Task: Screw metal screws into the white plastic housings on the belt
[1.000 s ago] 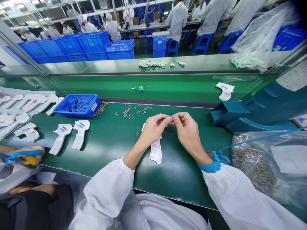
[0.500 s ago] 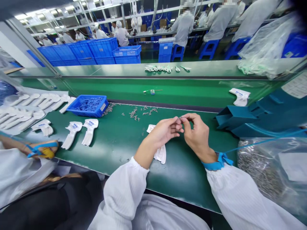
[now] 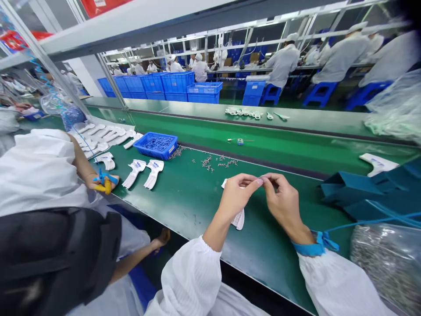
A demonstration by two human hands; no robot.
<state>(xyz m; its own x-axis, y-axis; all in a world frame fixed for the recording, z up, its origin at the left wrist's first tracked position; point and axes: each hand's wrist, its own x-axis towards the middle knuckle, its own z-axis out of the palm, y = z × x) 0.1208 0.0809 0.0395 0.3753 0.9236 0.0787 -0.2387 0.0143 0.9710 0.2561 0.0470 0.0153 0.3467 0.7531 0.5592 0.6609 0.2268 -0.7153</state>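
Observation:
My left hand (image 3: 237, 193) and my right hand (image 3: 283, 201) meet fingertip to fingertip above the green table (image 3: 184, 197). Both are pinched on something tiny that I cannot make out. A white plastic part (image 3: 238, 218) lies flat on the table under my left hand, mostly hidden by it. Several small metal pieces (image 3: 215, 163) lie scattered beyond my hands. A blue strap (image 3: 315, 246) circles my right wrist.
A blue tray (image 3: 157, 145) of small parts stands to the left, with white parts (image 3: 144, 171) beside it. A co-worker's hand (image 3: 100, 182) rests at the left table edge. Teal bins (image 3: 355, 188) and a bag of metal bits (image 3: 388, 259) lie to the right. A conveyor belt (image 3: 279, 147) runs behind.
The view has swung left and up, bringing the co-worker at my left into sight. My hands stay together, fingertips still pinched over the white part.

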